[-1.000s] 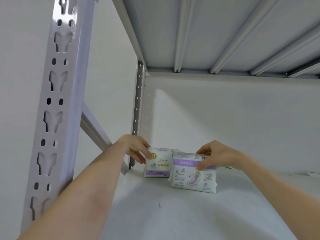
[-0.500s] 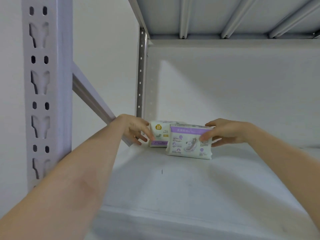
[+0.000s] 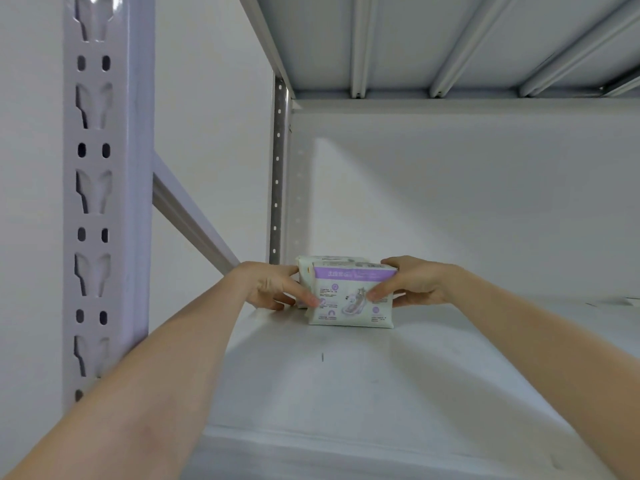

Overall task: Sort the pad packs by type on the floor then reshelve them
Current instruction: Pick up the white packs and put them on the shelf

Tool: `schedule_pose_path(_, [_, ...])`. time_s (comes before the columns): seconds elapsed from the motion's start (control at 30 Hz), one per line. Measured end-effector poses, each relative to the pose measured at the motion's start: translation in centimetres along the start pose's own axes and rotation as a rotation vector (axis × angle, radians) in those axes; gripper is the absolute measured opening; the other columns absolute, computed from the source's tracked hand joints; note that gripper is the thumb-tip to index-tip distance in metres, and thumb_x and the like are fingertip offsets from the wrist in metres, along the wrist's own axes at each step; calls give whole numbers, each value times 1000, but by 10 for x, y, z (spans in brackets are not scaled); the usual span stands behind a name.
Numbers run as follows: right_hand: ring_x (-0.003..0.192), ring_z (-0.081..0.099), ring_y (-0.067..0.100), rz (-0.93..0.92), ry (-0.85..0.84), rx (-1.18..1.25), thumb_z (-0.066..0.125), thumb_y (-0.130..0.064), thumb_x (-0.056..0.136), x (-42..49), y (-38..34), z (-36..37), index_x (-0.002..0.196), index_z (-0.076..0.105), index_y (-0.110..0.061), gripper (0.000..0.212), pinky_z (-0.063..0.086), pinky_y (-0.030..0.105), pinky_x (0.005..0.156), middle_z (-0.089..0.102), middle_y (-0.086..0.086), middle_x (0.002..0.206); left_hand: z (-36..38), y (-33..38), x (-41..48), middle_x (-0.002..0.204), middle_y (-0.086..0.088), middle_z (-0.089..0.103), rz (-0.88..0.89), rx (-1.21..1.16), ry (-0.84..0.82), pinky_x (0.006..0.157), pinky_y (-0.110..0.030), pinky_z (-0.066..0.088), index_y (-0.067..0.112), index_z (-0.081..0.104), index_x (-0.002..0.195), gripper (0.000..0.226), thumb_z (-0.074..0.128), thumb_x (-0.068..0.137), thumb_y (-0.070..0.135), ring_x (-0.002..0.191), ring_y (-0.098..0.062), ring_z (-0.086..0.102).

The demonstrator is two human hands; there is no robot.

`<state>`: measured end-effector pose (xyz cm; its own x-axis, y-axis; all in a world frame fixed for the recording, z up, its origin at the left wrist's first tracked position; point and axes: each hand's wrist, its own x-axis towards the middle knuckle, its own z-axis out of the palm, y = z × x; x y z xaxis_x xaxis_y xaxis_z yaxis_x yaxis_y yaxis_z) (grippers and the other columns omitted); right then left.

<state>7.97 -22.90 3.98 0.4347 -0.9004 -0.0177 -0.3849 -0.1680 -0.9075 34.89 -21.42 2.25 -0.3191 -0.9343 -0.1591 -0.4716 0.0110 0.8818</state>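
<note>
Shelf (image 3: pixel 381 393): pale grey board, under both hands and forearms, running on past the fingertips to the back wall.
Upper shelf (image 3: pixel 450 39): ribbed grey underside, high above both hands.
Front upright (image 3: pixel 104 202): slotted and punched steel post, well to the left of the left hand, close to the left forearm.
Diagonal brace (image 3: pixel 187 220): grey bar, slanting down from the front upright to just behind the left hand.
Rear upright (image 3: pixel 278 168): perforated strip, rising just above and behind the left hand.
Left hand (image 3: pixel 270 285): curled round the left end of the two packs, thumb laid on the front face of the purple one.
Right hand (image 3: pixel 415 284): pinching the right end of the purple pack, thumb on the front face, fingers over the top edge and behind.
Purple pad pack (image 3: pixel 349 296): upright on the shelf between the two hands, gripped by both (print too small to read).
Rear pad pack (image 3: pixel 306 268): pale, directly behind the purple one and touching it, mostly hidden, its left corner against the left hand.
</note>
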Motion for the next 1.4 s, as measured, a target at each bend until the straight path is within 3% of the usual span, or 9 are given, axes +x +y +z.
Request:
schedule_pose_path(0.13, [105,68,22,-35,-39,-32,80,4,70,1,0,7,127,53,-6,64,49,42,101,72,6,112,-1,-2,-3,129,5,64,25,-28,-31,106,-31,37,38,53,124,65,80,74,6,129,-18,50])
schedule_pose_path(0.2, [106,68,22,-48,-36,-24,80,5,70,2,0,11,122,57,-9,58,49,42,101,72,5,112,-3,-4,-4,129,5,65,36,-62,-44,113,-34,31,37,52,127,65,76,78,1,129,-19,50])
schedule_pose_path(0.4, [101,70,17,-74,-7,0,82,3,68,6,0,23,115,62,-16,55,53,36,95,74,-1,106,-9,-9,-9,132,0,63,58,-138,-74,118,-39,26,30,50,136,74,73,75,-5,131,-22,49])
schedule_pose_path(0.6, [98,70,13,-103,35,24,84,2,66,4,3,30,118,61,-17,60,55,30,85,74,-4,105,-13,-12,-10,128,-2,65,63,-193,-88,110,-34,36,26,54,130,67,68,77,-12,123,-21,57])
schedule_pose_path(0.83, [105,67,19,-120,103,44,86,1,64,5,6,35,122,57,-14,67,52,40,96,70,1,114,-7,-11,-16,125,-3,67,56,-196,-44,114,-36,32,25,57,124,62,63,79,-17,121,-22,59])
schedule_pose_path(0.93, [109,62,17,-98,181,-55,89,-12,64,0,5,38,125,50,-14,73,53,35,88,64,-1,119,6,-7,-23,127,-3,65,31,-150,68,114,-37,33,20,57,128,58,63,82,-14,124,-22,56])
schedule_pose_path(1.03, [105,53,20,-86,306,-201,87,-26,68,-12,3,45,142,32,-13,94,43,31,76,52,4,128,25,-1,-35,127,0,64,-12,17,260,111,-32,35,15,61,125,47,71,81,1,125,-19,53])
schedule_pose_path(1.2, [130,43,29,-129,439,-476,77,-37,79,-51,-1,56,150,18,-10,96,39,32,94,40,13,146,50,2,-64,129,-9,56,23,361,607,97,-33,44,2,52,132,59,73,84,29,114,-26,55])
schedule_pose_path(1.4, [130,43,32,-205,620,-767,62,-47,87,-129,-6,82,150,21,-15,81,39,47,102,45,11,143,80,-3,-132,122,-10,61,154,606,835,85,-33,39,9,50,130,51,55,91,41,116,-33,54])
